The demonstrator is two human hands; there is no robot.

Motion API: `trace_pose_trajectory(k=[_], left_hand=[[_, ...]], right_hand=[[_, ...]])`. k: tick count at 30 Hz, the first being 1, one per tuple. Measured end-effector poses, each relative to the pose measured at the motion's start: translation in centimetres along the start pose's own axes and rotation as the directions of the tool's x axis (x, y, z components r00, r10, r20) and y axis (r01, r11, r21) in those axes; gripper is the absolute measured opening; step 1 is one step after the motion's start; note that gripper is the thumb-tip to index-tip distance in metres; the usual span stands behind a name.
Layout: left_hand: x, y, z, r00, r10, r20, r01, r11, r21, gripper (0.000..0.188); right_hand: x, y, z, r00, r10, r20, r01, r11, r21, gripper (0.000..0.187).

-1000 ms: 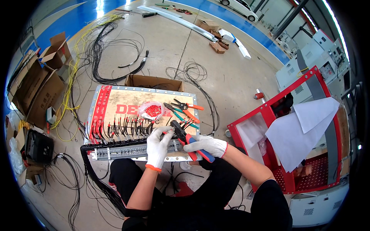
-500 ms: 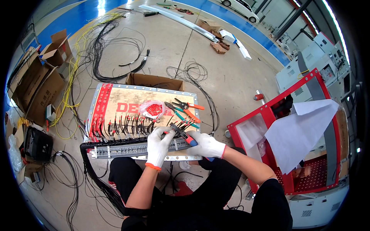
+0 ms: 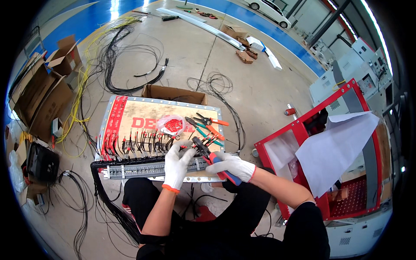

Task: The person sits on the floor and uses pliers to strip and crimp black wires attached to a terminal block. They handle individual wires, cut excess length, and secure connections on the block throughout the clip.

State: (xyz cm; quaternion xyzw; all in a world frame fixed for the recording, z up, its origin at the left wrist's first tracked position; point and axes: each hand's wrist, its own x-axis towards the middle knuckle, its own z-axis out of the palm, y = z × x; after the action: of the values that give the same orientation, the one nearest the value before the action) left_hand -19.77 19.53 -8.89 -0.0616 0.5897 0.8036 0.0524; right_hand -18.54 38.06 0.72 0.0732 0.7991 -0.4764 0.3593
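My white-gloved left hand (image 3: 176,167) has its fingertips pinched on what looks like a black wire, its end largely hidden, beside the tool's jaws. In my gloved right hand (image 3: 235,166) is a crimping tool (image 3: 202,146) with red and blue handles, its head pointing away and left toward the left fingertips. Below the hands runs a grey terminal strip (image 3: 143,170) along the near edge of a wooden board (image 3: 149,108). Behind it lies a black wire bundle (image 3: 113,163), with several red-tipped wires fanning out. A clear bag of small red ferrules (image 3: 173,125) rests farther back.
Wire strippers (image 3: 212,120) and green-and-orange cutters (image 3: 201,128) lie on the board. An open cardboard box (image 3: 173,94) stands behind it. On the right is a red metal frame (image 3: 277,138) draped with white paper (image 3: 336,149). Black cables (image 3: 110,73) sprawl over the floor.
My right hand has shifted slightly left and turned the crimping tool, so its handles now show spread below the hand. The left hand stays near the same spot, fingers slightly moved.
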Motion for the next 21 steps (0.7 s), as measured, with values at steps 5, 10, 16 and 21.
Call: trace_pose_trajectory(k=[5,10,16,21], left_hand=[[-0.1,0.6,-0.6,0.997,-0.005,-0.076,-0.001,0.997,-0.075,0.021],[-0.2,-0.5,-0.8,0.972,0.172,-0.158,-0.14,0.971,0.195,0.018],[0.2,-0.7,-1.1,0.985,0.108,-0.138,-0.091,0.988,0.125,0.015],[0.3,-0.9,-1.1,0.969,0.219,-0.113,-0.195,0.962,0.193,0.017]], right_hand=[[-0.6,1.4,1.4,0.996,0.011,-0.091,0.009,0.976,0.215,0.068],[-1.0,1.7,1.8,0.991,-0.052,0.127,0.005,0.94,0.341,0.047],[0.4,0.9,1.4,0.994,-0.043,0.101,0.014,0.962,0.272,0.044],[1.5,0.2,0.8,0.996,0.016,0.083,-0.031,0.983,0.179,0.054]])
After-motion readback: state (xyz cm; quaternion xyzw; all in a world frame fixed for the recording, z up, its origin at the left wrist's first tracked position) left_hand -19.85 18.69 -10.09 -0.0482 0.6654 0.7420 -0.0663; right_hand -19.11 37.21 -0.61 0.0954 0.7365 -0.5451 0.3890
